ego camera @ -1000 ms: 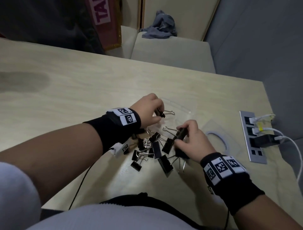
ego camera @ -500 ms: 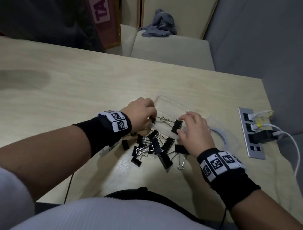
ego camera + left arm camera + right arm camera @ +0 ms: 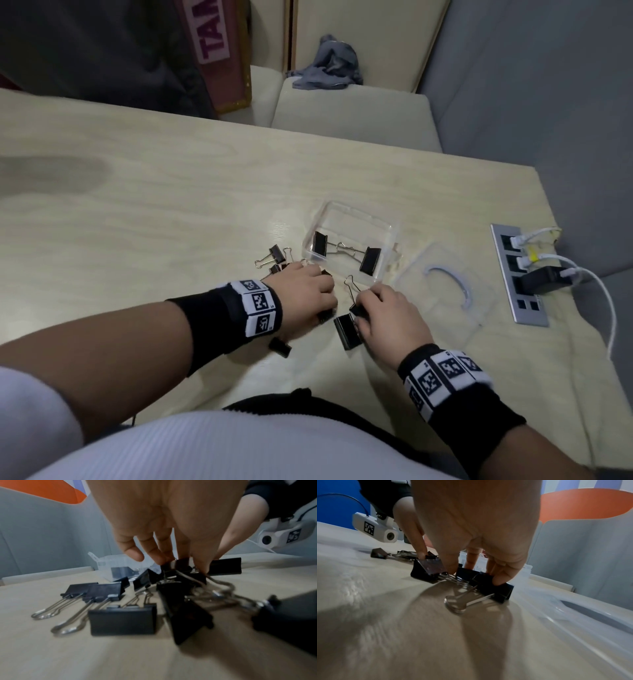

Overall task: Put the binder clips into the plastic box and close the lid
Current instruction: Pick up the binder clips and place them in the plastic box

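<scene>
The clear plastic box stands open on the table with two black binder clips lying in it. Its clear lid lies flat to the right of it. Several more black clips are piled just in front of the box. My left hand reaches down into the pile, and its fingertips pinch one small clip. My right hand grips another clip whose wire handle sticks up. In the right wrist view my right hand's fingertips press on a clip.
A metal socket strip with plugs and white cables is set into the table at the right. Beyond the table's far edge are a beige seat and a grey cloth. Two small clips lie left of the box.
Both hands set a clip each in the box, let go, and drew back toward me to the pile, where each now pinches another clip.
</scene>
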